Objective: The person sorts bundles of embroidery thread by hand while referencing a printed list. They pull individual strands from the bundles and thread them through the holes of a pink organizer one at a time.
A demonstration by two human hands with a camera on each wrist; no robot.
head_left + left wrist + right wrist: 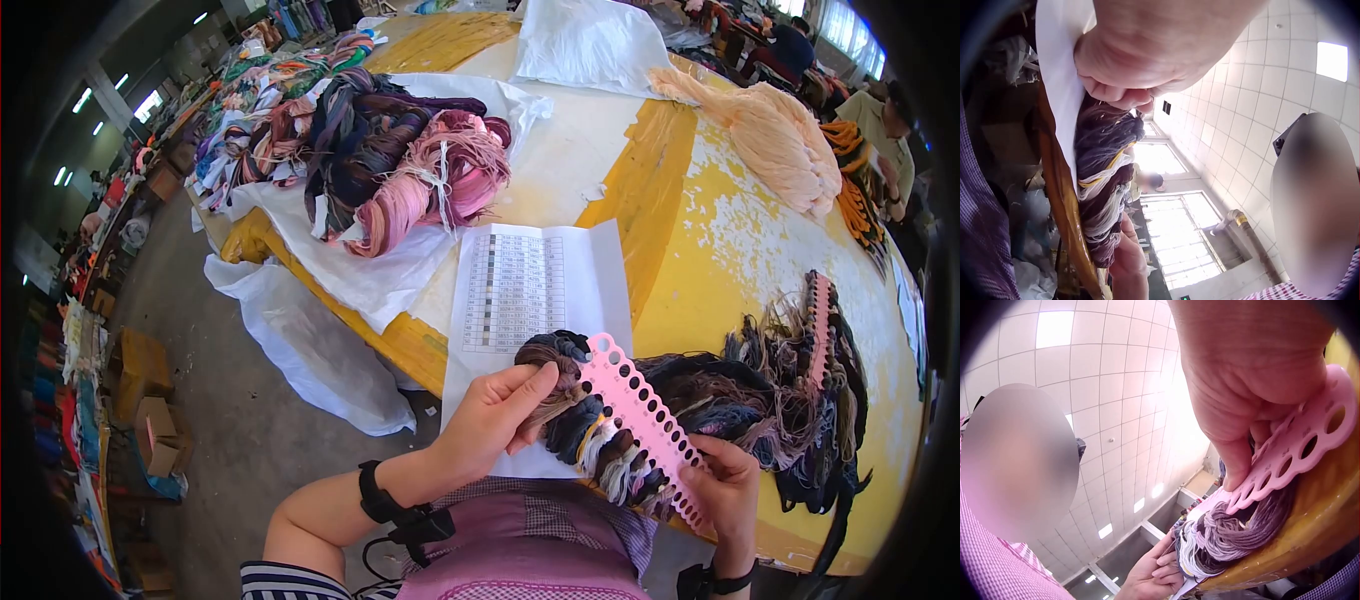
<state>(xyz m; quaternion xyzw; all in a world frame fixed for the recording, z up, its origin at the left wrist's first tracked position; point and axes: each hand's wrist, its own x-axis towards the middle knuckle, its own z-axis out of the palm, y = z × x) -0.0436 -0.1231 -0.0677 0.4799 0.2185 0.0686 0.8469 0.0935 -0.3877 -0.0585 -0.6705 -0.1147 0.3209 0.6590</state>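
Note:
A pink holed card (640,405), (1291,450) slants over the table's near edge, with dark, grey and white thread bundles (620,465), (1100,187), (1229,537) hanging along its left side. My left hand (490,410), (1160,56) pinches a brown-grey bundle between thumb and fingers near the card's top end. My right hand (725,485), (1247,381) grips the card's lower end, thumb on its face. Beneath the top end lies a white printed sheet (590,290) with a table of rows and colour swatches. Some right fingers are hidden behind the card.
Another pink card (822,330) with dark threads (730,400) lies at the right. Pink and dark skeins (400,170) are heaped at the back left, and a peach skein (780,140) lies at the back right. Cardboard boxes (158,435) stand on the floor. People sit beyond the table.

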